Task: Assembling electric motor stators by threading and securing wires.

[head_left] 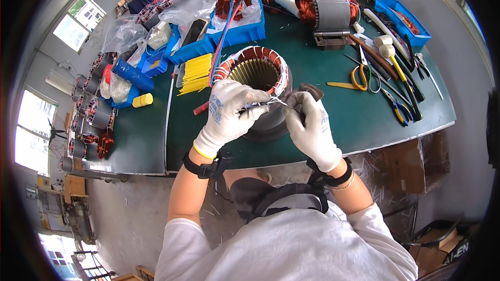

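White shirt (291,244), the wearer's: nearest item, on the near side of the wound ring. Wound ring (255,75), copper wire with white lacing and yellow slot pieces: one, upright on the green table (359,125), open end up. Left hand (227,109), white glove: at the ring's near left edge, fingers drawn together on a white cord (277,101). Right hand (311,127), white glove: just right of the ring, thumb and finger pinched on the same cord. Yellow strips (196,74), a bundle: left of the ring. Red stick (201,108): also left of the ring, near the left glove. Blue bin (244,34): beyond the ring. Grey drum (332,8) with copper coils: beyond the ring, to its right. Scissors (360,77), pliers (400,110) and mallet (387,51): well to the ring's right. Blue roll (133,75): well to its left.
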{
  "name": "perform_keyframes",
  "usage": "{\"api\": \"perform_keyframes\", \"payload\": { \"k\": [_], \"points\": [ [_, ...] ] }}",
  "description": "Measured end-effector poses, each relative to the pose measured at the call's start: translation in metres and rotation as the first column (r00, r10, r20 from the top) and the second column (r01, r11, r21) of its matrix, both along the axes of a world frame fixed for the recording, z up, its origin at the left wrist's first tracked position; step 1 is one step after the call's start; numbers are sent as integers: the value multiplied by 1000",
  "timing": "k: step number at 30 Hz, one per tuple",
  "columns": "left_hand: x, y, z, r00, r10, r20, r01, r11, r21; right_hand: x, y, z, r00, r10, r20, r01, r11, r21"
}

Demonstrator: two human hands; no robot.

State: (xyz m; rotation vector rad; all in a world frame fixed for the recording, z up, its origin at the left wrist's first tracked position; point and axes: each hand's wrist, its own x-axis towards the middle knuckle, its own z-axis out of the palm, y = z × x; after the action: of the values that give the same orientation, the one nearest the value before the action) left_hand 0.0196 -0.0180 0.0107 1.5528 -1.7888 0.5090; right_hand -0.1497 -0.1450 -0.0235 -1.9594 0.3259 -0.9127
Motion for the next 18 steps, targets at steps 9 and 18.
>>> {"api": "perform_keyframes", "payload": {
  "k": [9,18],
  "points": [
    [3,-8,48,956,-112,270,-1,922,386,-42,-8,12,828,506,-241,-421,845,329],
    [24,-10,41,976,-189,108,110,856,505,-6,-3,-7,630,508,587,-725,112,680]
  ]
}}
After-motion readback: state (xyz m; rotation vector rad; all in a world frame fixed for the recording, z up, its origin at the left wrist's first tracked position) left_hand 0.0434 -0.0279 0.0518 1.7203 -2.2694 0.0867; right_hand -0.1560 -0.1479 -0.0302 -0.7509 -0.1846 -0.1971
